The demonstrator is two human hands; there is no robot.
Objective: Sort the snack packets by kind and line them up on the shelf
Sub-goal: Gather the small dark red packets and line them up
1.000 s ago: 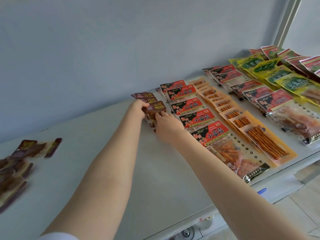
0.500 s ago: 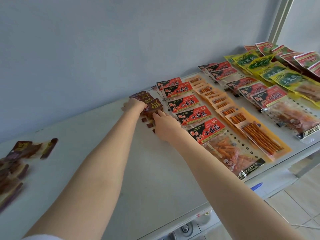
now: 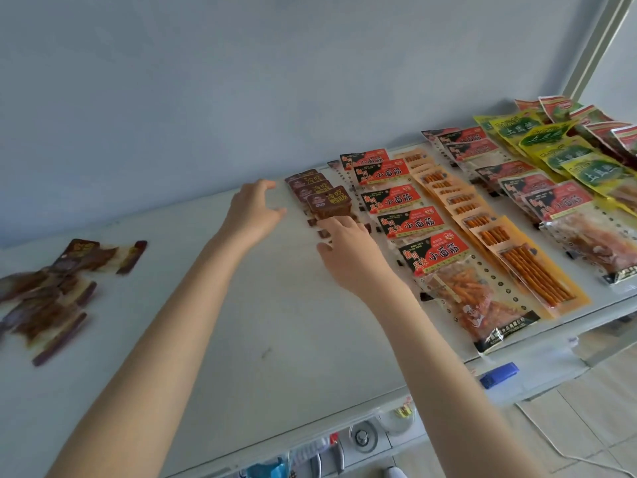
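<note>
A short row of overlapping brown snack packets (image 3: 320, 196) lies on the white shelf (image 3: 275, 322), left of a row of red-and-black packets (image 3: 406, 219). My left hand (image 3: 253, 212) hovers just left of the brown row, fingers apart and holding nothing. My right hand (image 3: 348, 246) rests at the near end of that row, its fingertips touching the front brown packet. A loose heap of brown packets (image 3: 51, 291) lies at the far left of the shelf.
Further right run rows of orange stick packets (image 3: 499, 243), more red packets (image 3: 551, 205) and yellow-green packets (image 3: 568, 157). The grey back wall (image 3: 241, 81) stands close behind. A blue tag (image 3: 498, 374) sits on the shelf's front edge.
My left hand has let go of the brown row and pulled away to the left, fingers spread. My right hand stays at the row's near end.
</note>
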